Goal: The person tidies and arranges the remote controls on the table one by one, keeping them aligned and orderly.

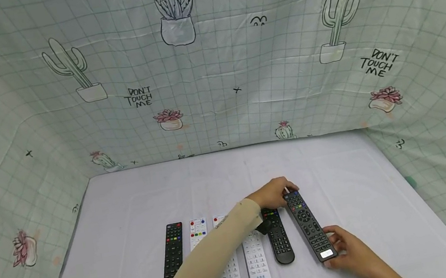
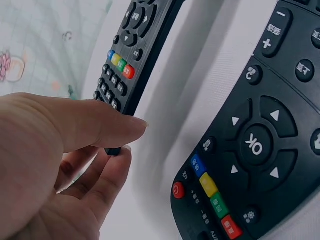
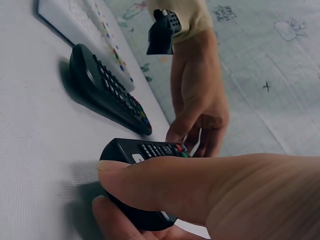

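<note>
A slim black remote control (image 1: 308, 224) with coloured buttons lies tilted between my two hands at the right of the row. My left hand (image 1: 273, 193) pinches its far end; in the left wrist view the thumb (image 2: 100, 125) is on one side and the fingers on the other. At the near end, my right hand (image 1: 347, 249) grips the remote, its thumb (image 3: 150, 182) over the corner beside a pale label. Just left of it lies a black remote with rounded ends (image 1: 282, 243), seen large in the left wrist view.
Left of these, white remotes (image 1: 258, 266) and another black remote (image 1: 172, 250) lie side by side on the white tabletop (image 1: 128, 201). My left forearm (image 1: 216, 241) crosses over them and partly hides them. A cactus-print cloth (image 1: 212, 64) hangs behind and at both sides.
</note>
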{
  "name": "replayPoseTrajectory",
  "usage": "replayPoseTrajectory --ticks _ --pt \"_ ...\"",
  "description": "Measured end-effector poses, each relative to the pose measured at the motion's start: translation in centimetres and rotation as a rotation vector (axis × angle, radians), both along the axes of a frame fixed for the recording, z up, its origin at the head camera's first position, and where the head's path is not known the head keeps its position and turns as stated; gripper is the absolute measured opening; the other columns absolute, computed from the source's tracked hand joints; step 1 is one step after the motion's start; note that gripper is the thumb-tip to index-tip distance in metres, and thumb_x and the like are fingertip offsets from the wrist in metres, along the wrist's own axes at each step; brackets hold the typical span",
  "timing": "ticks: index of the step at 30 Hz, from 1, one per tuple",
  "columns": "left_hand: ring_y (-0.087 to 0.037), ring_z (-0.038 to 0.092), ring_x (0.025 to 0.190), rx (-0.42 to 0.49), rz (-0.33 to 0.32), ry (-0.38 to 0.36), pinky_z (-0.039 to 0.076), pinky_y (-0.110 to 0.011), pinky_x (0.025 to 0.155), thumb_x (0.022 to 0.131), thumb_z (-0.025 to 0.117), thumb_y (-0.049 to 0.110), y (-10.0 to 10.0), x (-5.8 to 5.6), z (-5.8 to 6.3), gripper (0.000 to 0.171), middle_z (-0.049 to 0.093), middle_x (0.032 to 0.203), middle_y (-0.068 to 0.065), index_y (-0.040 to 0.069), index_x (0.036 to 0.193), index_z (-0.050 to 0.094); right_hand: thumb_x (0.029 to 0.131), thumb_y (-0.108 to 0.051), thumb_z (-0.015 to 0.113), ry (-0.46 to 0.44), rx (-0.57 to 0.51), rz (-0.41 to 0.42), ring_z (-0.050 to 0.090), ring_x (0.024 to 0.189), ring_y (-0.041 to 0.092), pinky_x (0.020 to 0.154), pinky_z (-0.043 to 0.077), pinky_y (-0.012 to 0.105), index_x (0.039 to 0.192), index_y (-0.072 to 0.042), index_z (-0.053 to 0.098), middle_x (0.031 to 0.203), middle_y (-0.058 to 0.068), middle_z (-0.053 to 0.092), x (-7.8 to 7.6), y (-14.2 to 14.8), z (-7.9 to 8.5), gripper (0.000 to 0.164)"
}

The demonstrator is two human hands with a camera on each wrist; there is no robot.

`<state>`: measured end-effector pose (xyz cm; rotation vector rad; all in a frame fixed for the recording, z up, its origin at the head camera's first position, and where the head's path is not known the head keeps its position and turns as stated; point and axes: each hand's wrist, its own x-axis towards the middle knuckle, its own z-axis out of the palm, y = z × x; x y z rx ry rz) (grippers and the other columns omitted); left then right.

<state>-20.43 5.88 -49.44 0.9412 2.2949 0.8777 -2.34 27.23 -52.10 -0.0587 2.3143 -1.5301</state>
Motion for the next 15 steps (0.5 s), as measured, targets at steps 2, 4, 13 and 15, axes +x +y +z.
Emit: replayPoseTrajectory --ticks 2,4,13,15 --pt "-0.008 0.060 0.098 -0.019 -0.011 0.012 0.051 -0.014 0.082 0.090 0.074 -0.012 0.0 0.1 -0.1 0.055 0.063 0.120 -0.007 0.005 0.142 0.066 0.075 0.011 0.082 0.002 0.018 0.008 0.064 0.085 0.012 0.071 0.059 0.027 0.144 0.020 0.037 0.108 0.015 0.061 0.0 -0.1 -0.1 0.083" --pt "-0.007 0.059 0.097 -0.038 -0.021 0.025 0.050 -0.013 0.082 0.091 0.074 -0.011 0.1 0.1 -0.2 0.055 0.063 0.119 -0.006 0.006 0.142 0.066 0.075 0.010 0.083 0.010 0.049 0.012 0.064 0.084 0.013 0.072 0.059 0.027 0.144 0.019 0.038 0.107 0.014 0.061 0.0 -0.2 -0.2 0.083" --pt "-0.011 0.061 0.102 -0.069 -0.058 0.066 0.050 -0.014 0.084 0.091 0.074 -0.010 0.2 0.3 -0.4 0.052 0.065 0.122 -0.008 0.005 0.140 0.067 0.071 0.006 0.089 0.057 0.183 -0.007 0.058 0.084 0.012 0.072 0.059 0.026 0.141 0.015 0.046 0.105 0.010 0.062 0.3 -1.3 -0.2 0.082" --pt "-0.012 0.062 0.103 -0.073 -0.059 0.065 0.050 -0.015 0.085 0.091 0.074 -0.010 0.3 0.3 -0.4 0.052 0.065 0.123 -0.009 0.004 0.140 0.067 0.070 0.006 0.089 0.059 0.200 -0.019 0.058 0.085 0.014 0.071 0.059 0.026 0.140 0.014 0.047 0.104 0.009 0.062 0.4 -1.6 -0.1 0.082"
